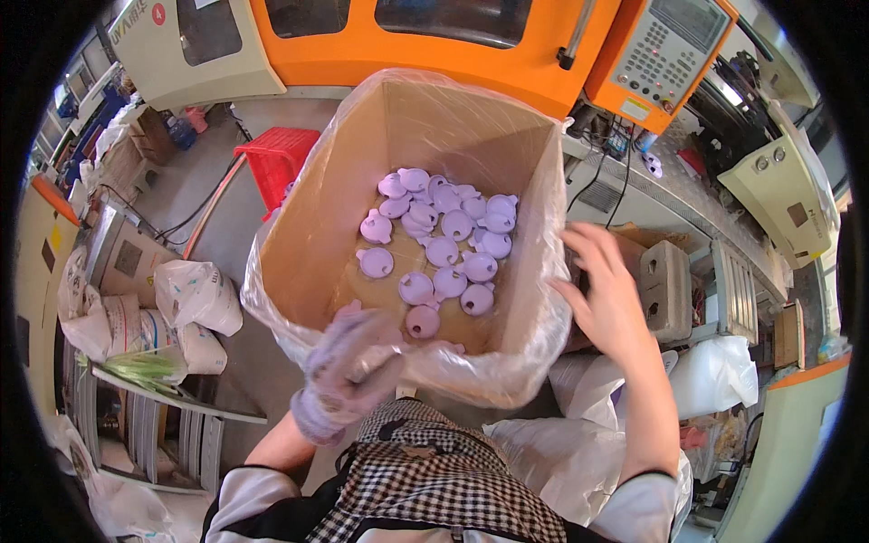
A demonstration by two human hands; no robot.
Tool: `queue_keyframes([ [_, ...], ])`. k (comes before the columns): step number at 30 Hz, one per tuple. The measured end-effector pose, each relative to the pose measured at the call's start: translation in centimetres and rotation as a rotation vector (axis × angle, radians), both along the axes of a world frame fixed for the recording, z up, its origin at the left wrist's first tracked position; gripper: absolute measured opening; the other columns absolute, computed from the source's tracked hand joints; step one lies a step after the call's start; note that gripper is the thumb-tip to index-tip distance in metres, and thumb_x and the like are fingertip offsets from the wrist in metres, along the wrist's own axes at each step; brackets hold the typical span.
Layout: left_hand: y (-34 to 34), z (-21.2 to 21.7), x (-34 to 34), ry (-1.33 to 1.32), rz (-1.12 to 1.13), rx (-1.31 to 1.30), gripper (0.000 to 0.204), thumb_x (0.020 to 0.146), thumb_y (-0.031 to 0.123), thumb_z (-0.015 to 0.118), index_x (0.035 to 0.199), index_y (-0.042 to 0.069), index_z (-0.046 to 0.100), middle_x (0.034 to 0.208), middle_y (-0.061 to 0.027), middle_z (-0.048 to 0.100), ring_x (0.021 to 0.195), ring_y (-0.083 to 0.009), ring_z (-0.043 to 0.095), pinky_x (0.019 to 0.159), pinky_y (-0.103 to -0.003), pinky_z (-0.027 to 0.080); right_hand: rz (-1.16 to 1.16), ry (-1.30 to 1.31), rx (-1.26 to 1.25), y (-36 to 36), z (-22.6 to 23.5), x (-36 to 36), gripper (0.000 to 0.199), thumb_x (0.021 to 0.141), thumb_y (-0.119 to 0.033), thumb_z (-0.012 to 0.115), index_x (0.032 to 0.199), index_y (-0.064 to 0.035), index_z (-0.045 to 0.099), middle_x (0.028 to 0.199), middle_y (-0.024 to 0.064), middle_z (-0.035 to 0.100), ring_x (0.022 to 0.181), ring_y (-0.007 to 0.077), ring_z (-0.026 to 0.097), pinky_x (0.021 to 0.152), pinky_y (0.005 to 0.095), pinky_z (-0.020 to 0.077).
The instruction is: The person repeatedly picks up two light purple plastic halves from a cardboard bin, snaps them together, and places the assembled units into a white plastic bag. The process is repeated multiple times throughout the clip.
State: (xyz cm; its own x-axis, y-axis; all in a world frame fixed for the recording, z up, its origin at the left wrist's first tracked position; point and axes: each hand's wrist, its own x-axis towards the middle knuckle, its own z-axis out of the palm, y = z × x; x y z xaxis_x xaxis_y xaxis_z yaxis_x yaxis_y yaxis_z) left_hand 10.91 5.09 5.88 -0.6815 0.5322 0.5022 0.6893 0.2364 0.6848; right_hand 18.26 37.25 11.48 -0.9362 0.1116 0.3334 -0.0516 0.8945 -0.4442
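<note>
A tall cardboard box (317, 217) lined with clear plastic film (507, 380) stands in front of me, its top open. Inside, on its bottom, lie many round lilac plastic parts (441, 252), flat discs with small tabs and a hole. My left hand (348, 371), in a greyish-lilac knit glove, is over the box's near left rim; motion smears its fingers, so I cannot make out whether it holds anything. At the right rim is my bare right hand (606, 294), fingers spread and nearest the film; whether they touch it is unclear.
Beyond the box stands an orange and cream machine (434, 50) with a control panel (661, 59). A red plastic crate (276, 163) sits behind the box to the left. White sacks (199, 294) lie at left, plastic bags (561, 462) at near right, and a grey block (665, 290) right of my hand.
</note>
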Motion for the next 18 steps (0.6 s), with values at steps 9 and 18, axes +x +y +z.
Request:
queue_keyframes([
  [9, -7.3, -3.7, -10.8, 0.103, 0.276, -0.095, 0.049, 0.069, -0.006, 0.074, 0.116, -0.004, 0.063, 0.111, -0.0212, 0.065, 0.099, -0.0363, 0.066, 0.084, -0.041, 0.055, -0.049, -0.83, 0.254, 4.7, -22.0, -35.7, 0.104, 0.066, -0.025, 0.09, 0.151, -0.0278, 0.031, 0.15, 0.0212, 0.035, 0.135, 0.0472, 0.04, 0.108, 0.0522, 0.0428],
  [18, -8.5, -4.9, -13.4, -0.017, 0.09, -0.195, 0.047, 0.066, 0.005, 0.076, 0.109, -0.003, 0.062, 0.108, -0.0208, 0.066, 0.094, -0.0388, 0.067, 0.08, -0.045, 0.054, -0.142, -0.91, 0.307, -0.3, -33.9, -44.2, 0.126, 0.049, -0.066, 0.088, 0.155, -0.0395, 0.024, 0.16, 0.0243, 0.017, 0.142, 0.0567, 0.02, 0.104, 0.0757, 0.0299],
])
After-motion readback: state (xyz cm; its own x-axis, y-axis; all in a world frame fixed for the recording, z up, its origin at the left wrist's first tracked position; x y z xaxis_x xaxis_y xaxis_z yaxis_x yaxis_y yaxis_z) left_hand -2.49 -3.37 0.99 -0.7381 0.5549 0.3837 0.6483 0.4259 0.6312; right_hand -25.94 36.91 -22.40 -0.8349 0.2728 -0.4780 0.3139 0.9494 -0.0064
